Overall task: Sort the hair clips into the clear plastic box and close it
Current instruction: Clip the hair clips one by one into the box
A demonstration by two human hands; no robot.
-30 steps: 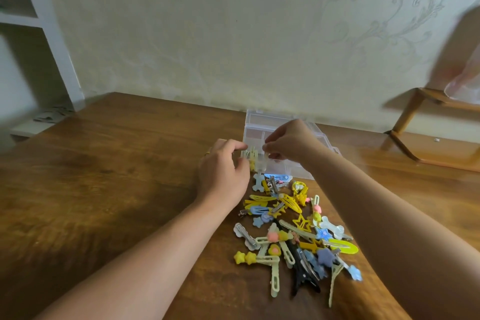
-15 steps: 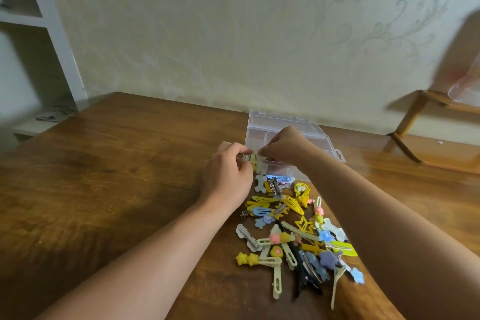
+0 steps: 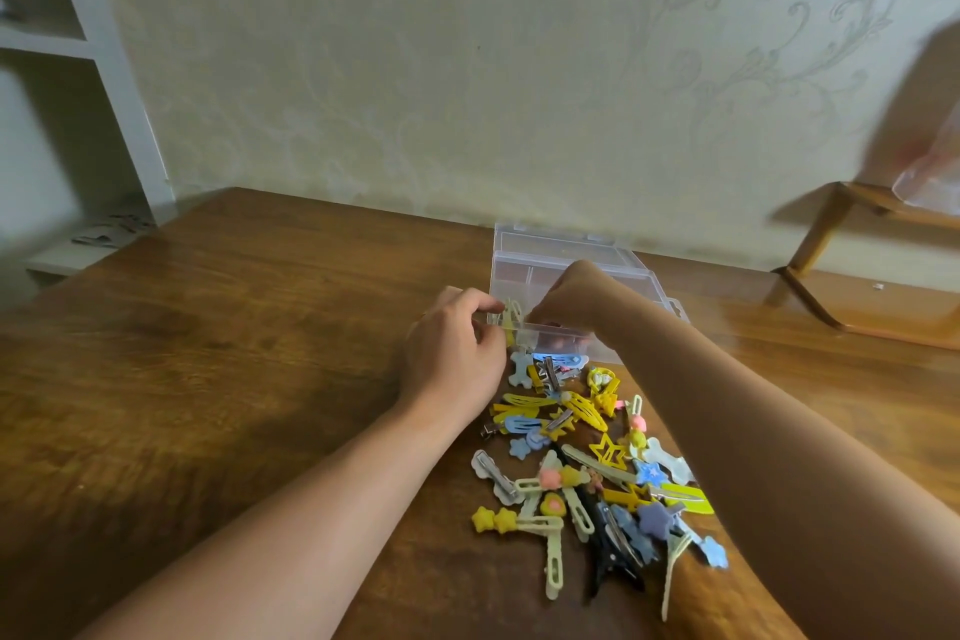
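A clear plastic box [image 3: 524, 270] with inner dividers stands open on the wooden table [image 3: 234, 353], its lid tipped back toward the wall. A heap of several hair clips [image 3: 587, 463], mostly yellow, blue, cream and one black, lies in front of it. My left hand [image 3: 452, 359] and my right hand [image 3: 571, 296] meet at the box's near left corner, both pinching a pale yellow hair clip [image 3: 510, 322]. My right fingers reach over the box's front rim.
A white shelf unit [image 3: 78, 83] stands at the far left beside the table. A wooden stand [image 3: 852, 244] with a clear bag on it sits at the right by the wallpapered wall. My right forearm lies across the right side of the clip heap.
Both hands have stayed together on the pale yellow clip at the box's near left corner. My right hand has dipped a little lower over the rim. The heap has not moved.
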